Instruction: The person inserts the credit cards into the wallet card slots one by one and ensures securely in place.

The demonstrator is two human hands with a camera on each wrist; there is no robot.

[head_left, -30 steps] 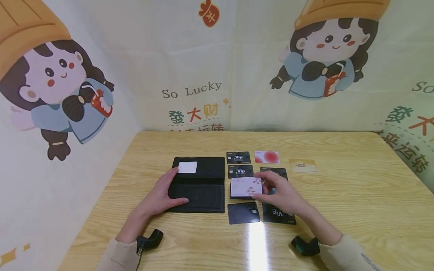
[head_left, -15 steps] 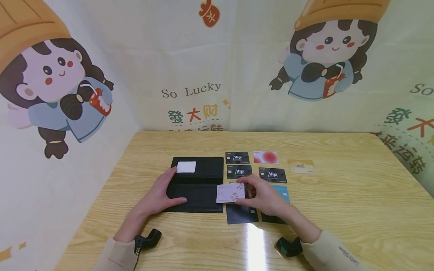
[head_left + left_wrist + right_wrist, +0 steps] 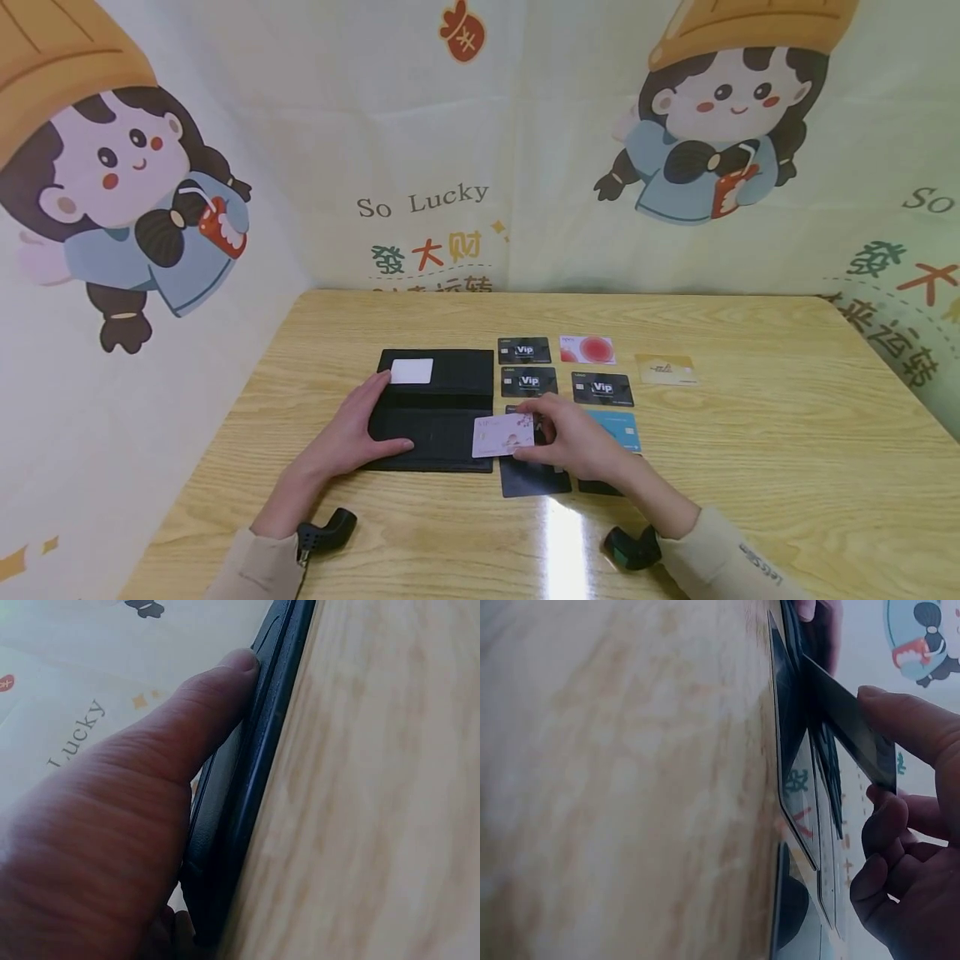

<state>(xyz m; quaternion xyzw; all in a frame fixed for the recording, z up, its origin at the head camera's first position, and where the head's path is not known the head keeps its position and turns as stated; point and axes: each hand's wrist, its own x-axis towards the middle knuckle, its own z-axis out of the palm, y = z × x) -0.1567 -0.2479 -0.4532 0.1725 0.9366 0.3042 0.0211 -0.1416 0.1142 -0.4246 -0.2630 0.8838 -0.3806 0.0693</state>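
Right hand (image 3: 577, 439) is pinching the pale VIP card (image 3: 498, 436), tilting it over the lower right edge of the black wallet (image 3: 442, 435); left hand (image 3: 352, 428), fingers spread, is resting on the wallet's left side. I'd be squaring the card, pinching lightly.

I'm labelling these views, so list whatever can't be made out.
Head: left part of the blue card, behind the right grip.
Head: fine print on the gold card, too small.
Left wrist: inside of the black wallet, seen nearly edge-on behind the left grip.
Right wrist: printed face of the held card, turned away.
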